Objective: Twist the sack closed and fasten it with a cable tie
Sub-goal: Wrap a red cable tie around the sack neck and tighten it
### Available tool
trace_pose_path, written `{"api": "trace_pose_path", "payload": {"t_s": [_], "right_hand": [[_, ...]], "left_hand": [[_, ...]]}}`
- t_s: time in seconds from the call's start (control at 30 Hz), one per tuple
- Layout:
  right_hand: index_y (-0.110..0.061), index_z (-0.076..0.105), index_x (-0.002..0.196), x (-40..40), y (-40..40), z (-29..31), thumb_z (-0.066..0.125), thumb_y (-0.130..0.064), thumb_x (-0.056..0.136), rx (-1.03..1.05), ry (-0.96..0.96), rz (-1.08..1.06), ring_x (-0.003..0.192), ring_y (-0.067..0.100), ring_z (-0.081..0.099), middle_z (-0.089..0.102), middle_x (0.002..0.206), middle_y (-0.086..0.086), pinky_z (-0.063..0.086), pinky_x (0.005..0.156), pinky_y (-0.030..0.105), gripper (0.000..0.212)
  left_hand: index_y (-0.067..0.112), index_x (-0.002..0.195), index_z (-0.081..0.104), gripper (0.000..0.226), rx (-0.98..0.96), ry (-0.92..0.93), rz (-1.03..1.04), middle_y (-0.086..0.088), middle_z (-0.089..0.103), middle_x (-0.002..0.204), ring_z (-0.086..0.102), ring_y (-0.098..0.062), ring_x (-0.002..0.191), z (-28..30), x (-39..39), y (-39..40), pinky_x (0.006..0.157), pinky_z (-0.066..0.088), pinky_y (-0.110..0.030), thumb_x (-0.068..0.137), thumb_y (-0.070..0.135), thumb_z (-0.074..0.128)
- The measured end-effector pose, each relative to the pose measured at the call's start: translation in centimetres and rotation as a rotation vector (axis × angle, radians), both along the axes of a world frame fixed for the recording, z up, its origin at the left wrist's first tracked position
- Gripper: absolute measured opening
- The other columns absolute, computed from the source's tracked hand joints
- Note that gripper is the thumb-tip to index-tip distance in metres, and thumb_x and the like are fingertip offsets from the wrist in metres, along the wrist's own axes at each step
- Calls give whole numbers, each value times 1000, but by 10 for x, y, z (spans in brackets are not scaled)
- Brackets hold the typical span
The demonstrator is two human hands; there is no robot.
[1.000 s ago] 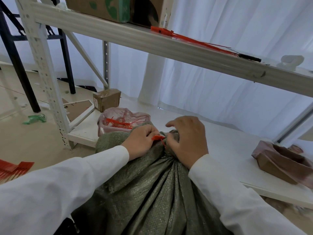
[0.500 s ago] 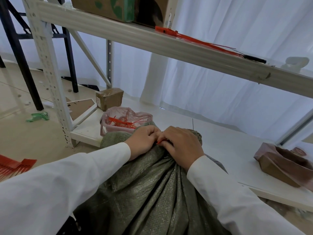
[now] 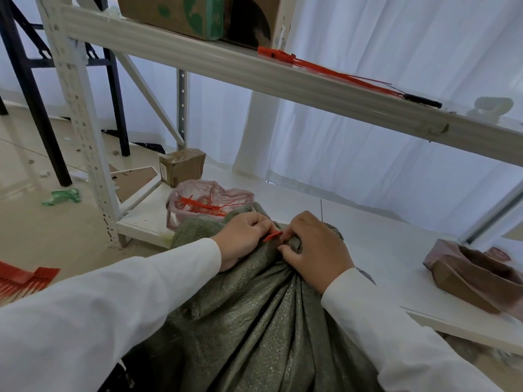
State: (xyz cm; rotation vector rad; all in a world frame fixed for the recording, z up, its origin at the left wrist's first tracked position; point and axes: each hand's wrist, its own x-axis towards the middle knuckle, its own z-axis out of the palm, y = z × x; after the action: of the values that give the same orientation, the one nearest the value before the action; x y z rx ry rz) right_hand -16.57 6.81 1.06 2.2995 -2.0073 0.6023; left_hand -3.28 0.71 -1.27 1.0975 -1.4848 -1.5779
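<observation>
Green woven sack (image 3: 254,321) leans on the low white shelf's (image 3: 382,250) front edge | both hands clamped on its gathered neck: left hand (image 3: 243,239) pinching red cable tie (image 3: 273,236), right hand (image 3: 317,250) gripping fabric | behind sack, pink bag (image 3: 181,193) holds red ties | shelf right of sack mostly bare

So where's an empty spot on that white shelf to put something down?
The white lower shelf is bare between the green woven sack and the crumpled brown paper bag, back towards the white curtain. It is crowded on the left, around the pink plastic bag of red ties and small cardboard box.
</observation>
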Motion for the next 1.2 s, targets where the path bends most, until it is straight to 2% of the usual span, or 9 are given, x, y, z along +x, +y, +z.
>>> {"api": "trace_pose_path", "payload": {"t_s": [0.13, 0.27, 0.4, 0.5, 0.57, 0.7, 0.83, 1.03, 1.2], "right_hand": [[-21, 60, 101, -1, 1, -4, 50, -36, 87, -15, 207, -52, 100, 19, 51, 54, 106, -4, 35, 79, 30, 23], [-24, 62, 101, -6, 1, -5, 49, -39, 89, 52, 184, -9, 103, 18, 49, 56, 105, -6, 32, 81, 30, 23], [-25, 64, 96, -5, -1, -5, 48, -35, 90, 70, 113, -52, 104, 19, 46, 58, 104, -7, 30, 83, 31, 19], [-24, 64, 94, -2, -3, -8, 47, -35, 91, 61, 84, -104, 104, 19, 45, 57, 104, -6, 24, 78, 30, 20], [-23, 64, 93, 0, -4, -11, 47, -35, 91, 54, 77, -129, 104, 19, 44, 56, 104, -6, 21, 77, 29, 21], [-23, 64, 96, 1, -7, -11, 46, -34, 92, 79, 80, -143, 107, 20, 43, 56, 107, -4, 28, 86, 33, 22], [-23, 65, 97, 5, -5, -10, 45, -33, 92, 71, 95, -141, 109, 20, 43, 56, 108, -4, 28, 88, 33, 22], [-27, 64, 99, 2, 0, 2, 56, -44, 85, 117, 118, -62, 112, 17, 43, 55, 112, -7, 28, 89, 30, 24], [-23, 64, 95, -1, 9, -6, 71, -30, 72, 2, 208, -76, 107, 26, 47, 52, 110, 1, 38, 86, 35, 25]], "left_hand": [[15, 74, 59, 28, 41, 12, 53, -4, 61, 72, 56, -13, 66, -2, -5, 5, 55, 49, -19, 97, 15, 44], [16, 73, 58, 28, 11, -8, 123, -4, 60, 75, 55, -16, 73, -6, -10, 6, 70, 48, -28, 97, 16, 44], [16, 76, 59, 26, -62, -41, 83, 2, 61, 74, 54, -10, 71, -7, -9, 7, 62, 43, -18, 97, 16, 44], [16, 80, 60, 19, -105, -67, 58, -1, 63, 81, 56, -11, 76, -9, -6, 5, 68, 44, -19, 95, 18, 49], [15, 82, 57, 8, -67, -1, 66, -6, 64, 84, 58, -15, 78, -10, -7, 3, 71, 47, -20, 90, 16, 57], [10, 90, 59, 5, 21, 82, -19, -5, 65, 80, 60, -11, 69, -10, -5, 1, 61, 51, -11, 87, 12, 62], [11, 82, 67, 13, 23, 33, -117, -3, 66, 81, 60, -13, 75, -9, -1, 1, 75, 52, -22, 90, 14, 57], [17, 70, 64, 22, -40, -63, 34, 0, 64, 70, 56, -12, 67, -9, -3, 4, 62, 47, -21, 91, 21, 57], [20, 70, 63, 22, -118, -150, 101, 1, 64, 75, 56, -14, 75, -11, -7, 2, 75, 46, -29, 90, 25, 58]]}}
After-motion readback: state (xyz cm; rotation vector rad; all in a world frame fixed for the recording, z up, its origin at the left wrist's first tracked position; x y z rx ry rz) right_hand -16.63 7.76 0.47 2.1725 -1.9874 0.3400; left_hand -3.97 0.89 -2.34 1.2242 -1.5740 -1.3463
